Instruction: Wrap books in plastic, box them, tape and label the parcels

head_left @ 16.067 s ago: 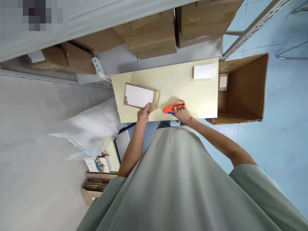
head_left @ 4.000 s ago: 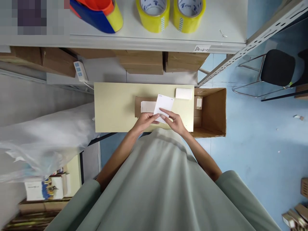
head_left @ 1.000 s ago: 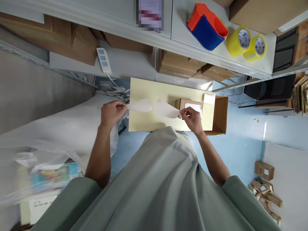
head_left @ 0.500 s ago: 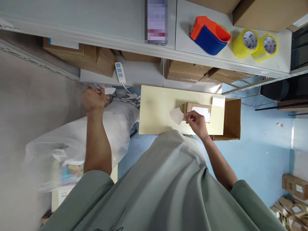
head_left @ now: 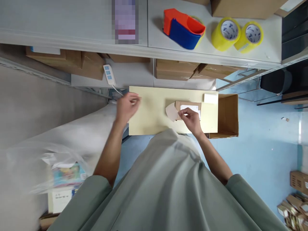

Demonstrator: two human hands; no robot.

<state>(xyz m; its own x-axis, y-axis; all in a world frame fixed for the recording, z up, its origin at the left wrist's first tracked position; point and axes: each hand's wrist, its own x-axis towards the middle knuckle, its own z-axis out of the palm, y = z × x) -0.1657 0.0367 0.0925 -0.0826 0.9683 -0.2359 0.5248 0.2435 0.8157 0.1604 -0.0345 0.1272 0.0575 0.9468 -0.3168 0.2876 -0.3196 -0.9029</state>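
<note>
My right hand point(head_left: 190, 120) pinches a pale, curved slip of paper point(head_left: 171, 112) between thumb and fingertips. The slip hangs over the left end of a small cardboard box point(head_left: 178, 106), which has a white label point(head_left: 190, 107) on top and lies on the cream tabletop point(head_left: 149, 110). Over the table's left edge hovers my left hand point(head_left: 127, 107), slightly blurred, its fingers loosely bent with a gap to the thumb. Nothing shows between them. A small white block-like item point(head_left: 210, 98) sits near the table's right end.
Across the front runs a grey shelf point(head_left: 72, 22) bearing a red and blue tape dispenser point(head_left: 184, 29) and yellow tape rolls point(head_left: 226, 33). Below it are cartons and a power strip point(head_left: 109, 74). An open carton point(head_left: 228, 115) stands at right, a translucent bag point(head_left: 79, 131) at left.
My left hand has moved right from beside the bag to the table's left edge; the white paper piece it held is gone from it. My right hand still holds the slip. The view has shifted.
</note>
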